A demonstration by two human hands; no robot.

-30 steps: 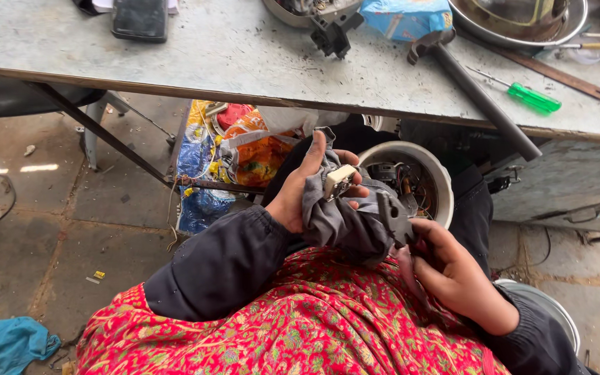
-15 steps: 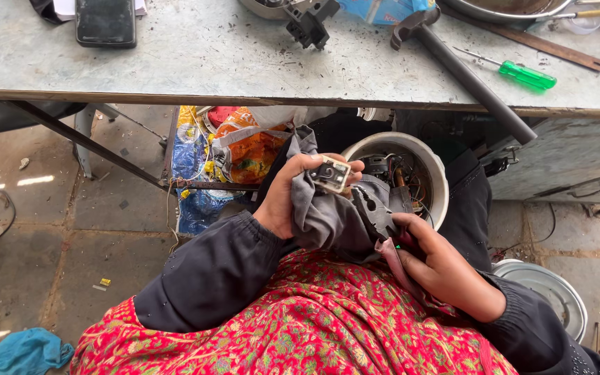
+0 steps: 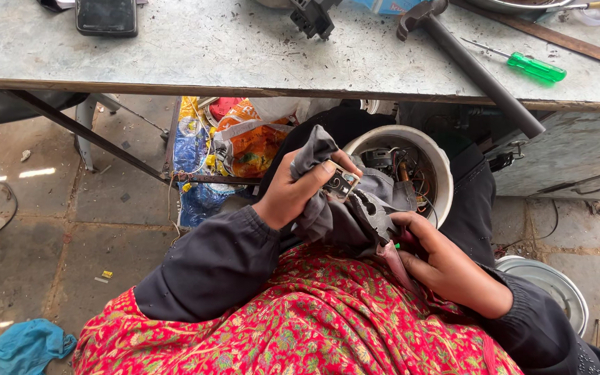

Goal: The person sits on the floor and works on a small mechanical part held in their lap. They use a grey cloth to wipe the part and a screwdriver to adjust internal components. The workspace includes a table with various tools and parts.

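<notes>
My left hand [image 3: 298, 192] grips a small grey electrical part [image 3: 342, 184] wrapped in a dark grey cloth [image 3: 342, 215], thumb pressed on its face. My right hand [image 3: 446, 264] holds the lower end of the same cloth over my lap, which is covered by red patterned fabric [image 3: 300, 326]. Just beyond the hands sits a round white appliance housing [image 3: 442, 167], open on top, with wires and a motor showing inside.
A grey worktable [image 3: 244, 55] spans the top, carrying a hammer [image 3: 473, 62], a green screwdriver [image 3: 532, 67], a black phone [image 3: 105, 15] and a black part [image 3: 312, 15]. Coloured bags [image 3: 237, 146] lie under it. A metal lid [image 3: 550, 288] sits right; blue rag [image 3: 26, 346] on the floor.
My left hand has turned the cloth-wrapped part slightly and shifted it a little; my right hand keeps its hold on the cloth. The view has tilted downward, showing less of the tabletop.
</notes>
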